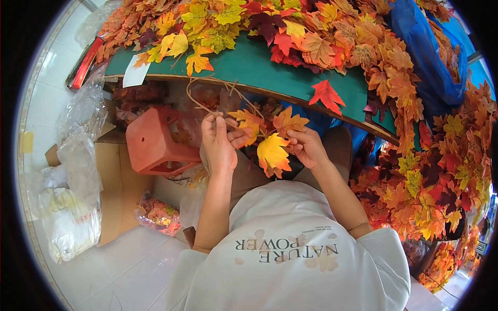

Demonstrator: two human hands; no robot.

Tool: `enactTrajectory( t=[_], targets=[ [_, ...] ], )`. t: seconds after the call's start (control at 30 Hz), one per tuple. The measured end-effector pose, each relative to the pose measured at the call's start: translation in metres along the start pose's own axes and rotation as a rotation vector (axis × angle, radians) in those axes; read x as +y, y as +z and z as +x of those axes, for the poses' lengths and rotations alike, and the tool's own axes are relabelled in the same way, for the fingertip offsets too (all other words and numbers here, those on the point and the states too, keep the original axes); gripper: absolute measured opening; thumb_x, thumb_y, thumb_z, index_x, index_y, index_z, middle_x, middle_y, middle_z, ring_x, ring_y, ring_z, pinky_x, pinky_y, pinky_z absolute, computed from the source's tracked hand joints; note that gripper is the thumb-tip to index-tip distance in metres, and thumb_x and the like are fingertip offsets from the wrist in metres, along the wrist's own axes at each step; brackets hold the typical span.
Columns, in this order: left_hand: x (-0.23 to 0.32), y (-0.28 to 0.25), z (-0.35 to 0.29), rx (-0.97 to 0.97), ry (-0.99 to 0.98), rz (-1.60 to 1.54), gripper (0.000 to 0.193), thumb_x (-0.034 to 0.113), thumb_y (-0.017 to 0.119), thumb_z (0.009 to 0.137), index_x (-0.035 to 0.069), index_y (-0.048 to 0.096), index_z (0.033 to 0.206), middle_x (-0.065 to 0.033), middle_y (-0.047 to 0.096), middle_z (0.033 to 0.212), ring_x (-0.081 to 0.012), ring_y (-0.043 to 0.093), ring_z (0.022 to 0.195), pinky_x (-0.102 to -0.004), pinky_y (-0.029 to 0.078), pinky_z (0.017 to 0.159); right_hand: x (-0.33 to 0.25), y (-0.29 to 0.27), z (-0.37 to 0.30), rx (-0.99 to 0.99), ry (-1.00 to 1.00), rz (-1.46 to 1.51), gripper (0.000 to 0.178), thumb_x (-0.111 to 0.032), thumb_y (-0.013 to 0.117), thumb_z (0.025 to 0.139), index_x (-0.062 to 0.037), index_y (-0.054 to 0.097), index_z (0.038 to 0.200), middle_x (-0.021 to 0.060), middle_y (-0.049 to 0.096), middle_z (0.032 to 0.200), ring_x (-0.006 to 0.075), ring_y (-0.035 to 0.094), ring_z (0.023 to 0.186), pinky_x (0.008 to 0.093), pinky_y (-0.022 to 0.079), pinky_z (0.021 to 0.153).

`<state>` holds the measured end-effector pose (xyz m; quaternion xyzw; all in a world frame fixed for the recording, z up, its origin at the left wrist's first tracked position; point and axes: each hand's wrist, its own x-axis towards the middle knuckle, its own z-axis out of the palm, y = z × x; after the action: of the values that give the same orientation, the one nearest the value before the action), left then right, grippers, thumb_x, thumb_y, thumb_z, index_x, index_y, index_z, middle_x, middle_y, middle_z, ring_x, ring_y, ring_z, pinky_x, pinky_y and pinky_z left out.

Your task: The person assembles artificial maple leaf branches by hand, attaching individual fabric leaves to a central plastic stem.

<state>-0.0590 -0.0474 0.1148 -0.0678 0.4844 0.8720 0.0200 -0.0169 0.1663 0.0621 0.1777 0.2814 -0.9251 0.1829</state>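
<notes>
left hand (220, 146) pinching wiry stem (198, 104), jagged leaf (273, 150)

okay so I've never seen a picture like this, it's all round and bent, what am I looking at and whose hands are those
There is no robot here: these are a person's own bare hands. A wide fisheye camera on their head looks down, so edges curve and their shirt fills the bottom. Left in the picture is their left.

The left hand holds a thin brown stem. The right hand is at a yellow leaf and an orange leaf; exactly what its fingertips pinch is hard to see.

Ahead, heaps of autumn-coloured leaves lie on a green table, with a white paper near its edge.
</notes>
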Motion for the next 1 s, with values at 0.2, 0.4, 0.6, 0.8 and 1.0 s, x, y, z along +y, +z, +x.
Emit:
enactTrajectory(
  t=[0.2,0.4,0.6,0.8,1.0],
  targets=[
    [0.002,0.003,-0.006,0.017,0.056,0.114,0.018,0.022,0.044,0.096,0.007,0.040,0.106,-0.0089,0.057,0.093,-0.0253,0.067,0.063,-0.0287,0.057,0.050,-0.001,0.048,-0.018,0.309,-0.896,-0.533,0.012,0.000,0.055,0.087,0.0018,0.056,0.099,0.0065,0.055,0.095,0.0081,0.057,0.074,0.0203,0.048,0.061],
    [-0.002,0.013,-0.015,-0.004,0.053,0.176,0.016,0.018,0.046,0.095,0.007,0.044,0.107,-0.0055,0.056,0.091,-0.0174,0.063,0.058,-0.0223,0.051,0.047,0.001,0.096,-0.023,-0.211,-1.165,-1.423,0.022,0.001,0.061,0.079,-0.0042,0.060,0.100,0.0109,0.058,0.102,0.0248,0.061,0.084,0.0332,0.048,0.074],
    [-0.021,0.012,-0.014,0.066,0.196,0.293,0.011,0.010,0.051,0.093,0.001,0.055,0.099,-0.0035,0.057,0.087,-0.0077,0.053,0.074,-0.0206,0.045,0.065,0.006,0.074,-0.015,-0.288,-0.918,-1.678,0.031,-0.004,0.065,0.076,-0.0096,0.062,0.107,0.0075,0.063,0.087,0.0247,0.062,0.083,0.0336,0.050,0.071],
    [-0.023,0.010,-0.018,0.043,0.013,0.149,0.016,0.010,0.052,0.092,0.002,0.053,0.105,-0.0029,0.057,0.081,-0.0079,0.054,0.063,-0.0196,0.046,0.053,-0.060,0.058,-0.039,0.043,-1.257,-1.590,0.017,-0.002,0.064,0.078,-0.0052,0.065,0.095,0.0109,0.065,0.086,0.0252,0.063,0.077,0.0320,0.051,0.066],
    [-0.026,0.004,-0.017,-0.057,0.028,0.051,0.013,0.001,0.054,0.088,0.003,0.055,0.101,-0.0021,0.056,0.084,-0.0067,0.049,0.056,-0.0190,0.038,0.046,-0.169,0.028,-0.078,0.737,-1.416,-1.465,0.013,0.001,0.059,0.078,-0.0025,0.065,0.089,0.0121,0.063,0.084,0.0259,0.062,0.078,0.0314,0.049,0.068]
  ],
)
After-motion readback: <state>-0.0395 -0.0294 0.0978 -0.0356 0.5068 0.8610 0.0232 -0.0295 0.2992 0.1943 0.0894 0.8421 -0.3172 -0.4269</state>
